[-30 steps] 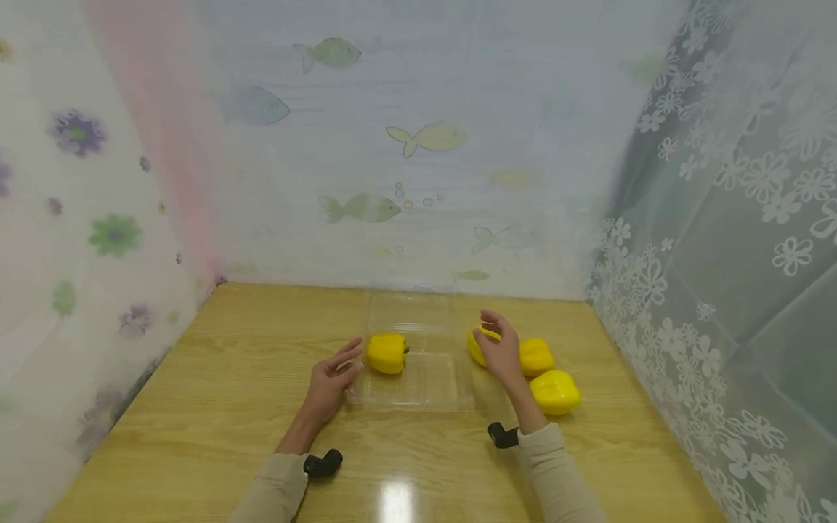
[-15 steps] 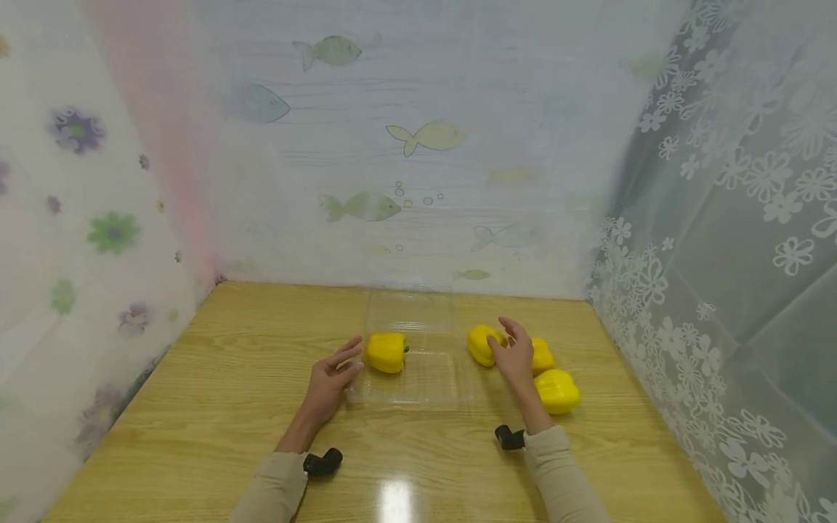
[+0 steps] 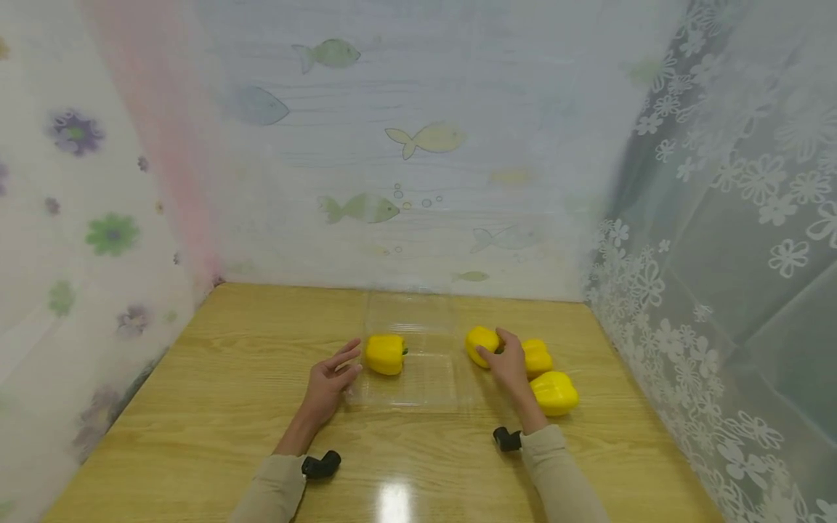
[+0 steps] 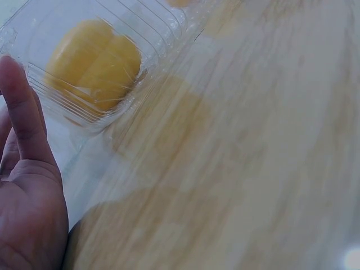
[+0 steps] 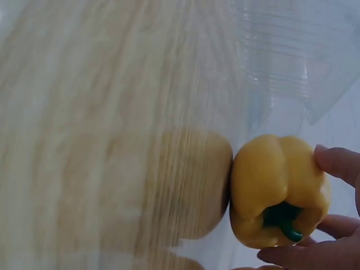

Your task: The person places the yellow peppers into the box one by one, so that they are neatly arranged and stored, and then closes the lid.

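Observation:
A clear plastic clamshell container [image 3: 425, 381] lies with its lid [image 3: 410, 309] folded back on the table. Inside its left part sits a yellow bell pepper [image 3: 386, 354], stem to the right. My left hand [image 3: 327, 383] rests at the container's left edge, fingers extended; in the left wrist view its finger touches or nearly touches the ribbed wall. Right of the container, my right hand [image 3: 508, 362] has thumb and fingers around another yellow bell pepper [image 5: 275, 180], its green stem facing the wrist camera. That pepper still stands on the table. Two more yellow bell peppers, a farther one [image 3: 538, 357] and a nearer one [image 3: 554, 393], lie beside the right hand.
The wooden table [image 3: 229, 407] meets a fish-print curtain [image 3: 418, 218] at the back. Flowered curtains flank it on the left and right. A black camera mount sits on each wrist, and light glares near the front edge.
My right hand first drew off to the right from over the far-left loose pepper, then came back left so thumb and fingers meet it. The left hand stayed in place.

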{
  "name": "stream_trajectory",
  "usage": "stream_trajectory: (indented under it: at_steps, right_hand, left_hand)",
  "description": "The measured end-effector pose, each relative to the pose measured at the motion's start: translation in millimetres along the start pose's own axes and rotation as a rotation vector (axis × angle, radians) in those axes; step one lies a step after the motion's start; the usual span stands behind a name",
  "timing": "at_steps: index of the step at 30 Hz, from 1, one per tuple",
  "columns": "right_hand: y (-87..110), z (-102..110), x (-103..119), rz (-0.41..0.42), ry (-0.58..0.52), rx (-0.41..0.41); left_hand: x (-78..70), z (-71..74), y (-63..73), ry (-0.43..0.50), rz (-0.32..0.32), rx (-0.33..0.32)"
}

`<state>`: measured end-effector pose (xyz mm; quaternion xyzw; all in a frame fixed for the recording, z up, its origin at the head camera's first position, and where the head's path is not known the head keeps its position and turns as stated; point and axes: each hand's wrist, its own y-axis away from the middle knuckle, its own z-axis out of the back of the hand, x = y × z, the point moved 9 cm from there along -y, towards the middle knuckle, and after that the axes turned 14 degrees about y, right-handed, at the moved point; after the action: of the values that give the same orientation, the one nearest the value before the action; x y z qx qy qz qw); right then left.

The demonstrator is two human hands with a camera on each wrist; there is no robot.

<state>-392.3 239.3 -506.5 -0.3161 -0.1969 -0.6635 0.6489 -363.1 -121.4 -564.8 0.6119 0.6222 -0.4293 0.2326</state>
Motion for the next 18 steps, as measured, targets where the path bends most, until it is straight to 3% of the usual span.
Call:
stream_trajectory:
  at_steps: [4, 9, 18]
  right_hand:
    - [-4.2, -3.5, 4.0, 0.044, -0.002, 0.002]
    - [-8.6, -9.8, 9.7, 0.087, 0.004, 0.065]
    - [-12.7, -17.4, 1.2, 0.044, -0.045, 0.152]
  left_hand:
    - [0.7, 1.0, 0.2, -0.013, -0.001, 0.012]
    - [1.4, 0.7, 0.0, -0.009, -0.002, 0.005]
    - [0.0, 0.3, -0.6, -0.007, -0.004, 0.0]
